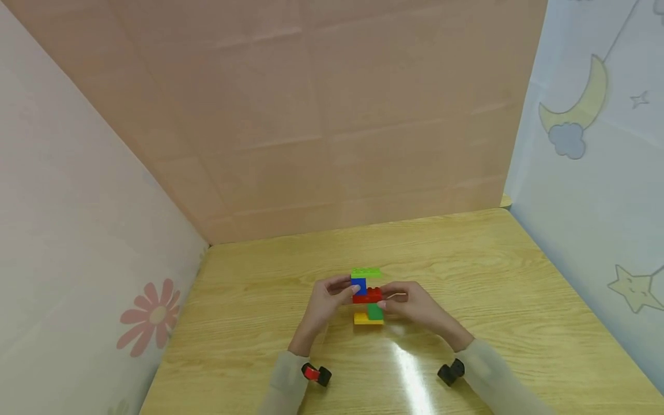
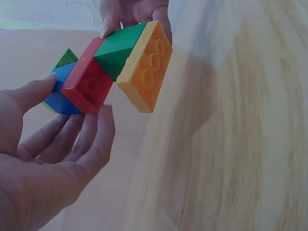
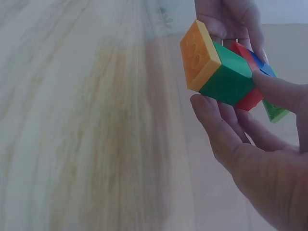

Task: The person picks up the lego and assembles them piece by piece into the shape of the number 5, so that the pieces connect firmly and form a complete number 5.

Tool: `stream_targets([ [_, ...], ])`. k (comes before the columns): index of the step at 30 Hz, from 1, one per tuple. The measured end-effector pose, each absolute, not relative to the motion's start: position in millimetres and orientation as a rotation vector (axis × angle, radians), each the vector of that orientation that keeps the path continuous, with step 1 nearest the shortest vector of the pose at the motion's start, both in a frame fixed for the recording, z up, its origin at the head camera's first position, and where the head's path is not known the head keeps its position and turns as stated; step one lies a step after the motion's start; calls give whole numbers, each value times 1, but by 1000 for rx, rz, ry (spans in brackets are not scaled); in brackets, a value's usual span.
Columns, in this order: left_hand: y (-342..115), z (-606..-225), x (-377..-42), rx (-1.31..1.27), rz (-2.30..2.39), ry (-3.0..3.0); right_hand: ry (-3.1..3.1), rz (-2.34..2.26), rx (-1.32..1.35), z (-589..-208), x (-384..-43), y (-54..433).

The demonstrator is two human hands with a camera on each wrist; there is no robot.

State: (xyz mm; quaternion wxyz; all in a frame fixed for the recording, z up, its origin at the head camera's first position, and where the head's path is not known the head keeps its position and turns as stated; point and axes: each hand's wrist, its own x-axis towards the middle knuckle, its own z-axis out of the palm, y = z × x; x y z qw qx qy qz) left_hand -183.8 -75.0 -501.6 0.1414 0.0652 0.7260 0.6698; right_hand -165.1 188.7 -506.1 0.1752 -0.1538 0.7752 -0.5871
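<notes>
Both hands hold one stack of toy building bricks over the table. From the bottom up it has a yellow plate [image 1: 361, 319] with tubes underneath, a green brick [image 2: 120, 50], a red brick [image 1: 366, 299], a blue brick [image 1: 358, 282] and a light green plate [image 1: 366, 272] on top. The blue and green bricks sit at opposite ends, so the stack zigzags. With its thumb on the blue brick, my left hand [image 1: 325, 302] grips the stack from the left. My right hand [image 1: 415, 305] pinches it from the right, thumb near where the red and green bricks meet.
A wooden table [image 1: 249, 300] with a bright glare streak lies below the hands. A brownish panel [image 1: 332, 127] stands behind it. White walls with a flower [image 1: 157, 314] and a moon [image 1: 591, 104] flank the left and right sides.
</notes>
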Motion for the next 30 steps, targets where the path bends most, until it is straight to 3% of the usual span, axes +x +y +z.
stream_targets([
  [30, -96, -521, -225, 15, 1876, 2116, 2131, -1692, -214, -517, -203, 155],
])
